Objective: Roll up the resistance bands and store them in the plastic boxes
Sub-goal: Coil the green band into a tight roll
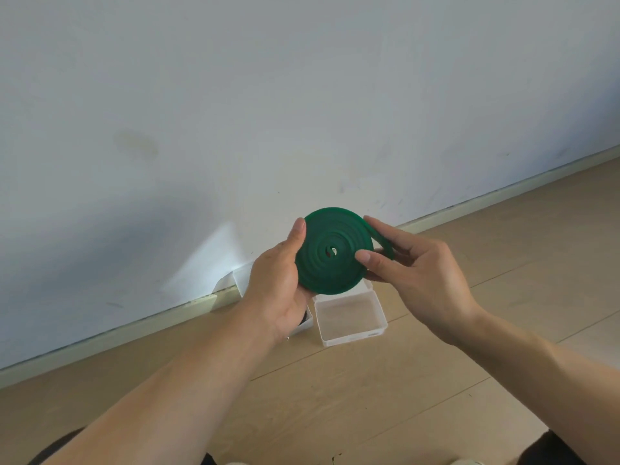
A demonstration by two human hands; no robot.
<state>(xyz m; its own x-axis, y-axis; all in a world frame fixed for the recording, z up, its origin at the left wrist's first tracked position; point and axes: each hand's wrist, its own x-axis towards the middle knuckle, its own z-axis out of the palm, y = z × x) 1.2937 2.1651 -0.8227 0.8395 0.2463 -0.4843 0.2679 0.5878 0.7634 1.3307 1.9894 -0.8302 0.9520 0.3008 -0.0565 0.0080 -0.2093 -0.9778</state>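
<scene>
Though coiled: one band (333, 251), two boxes (350, 317).

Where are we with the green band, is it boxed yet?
Not yet. The green band is wound into a near-complete coil, held above the floor by the left hand and right hand, with a short tail still loose at the right. The open plastic box below holds nothing. Left: finish the tail, box it. A second box is mostly hidden.
</scene>
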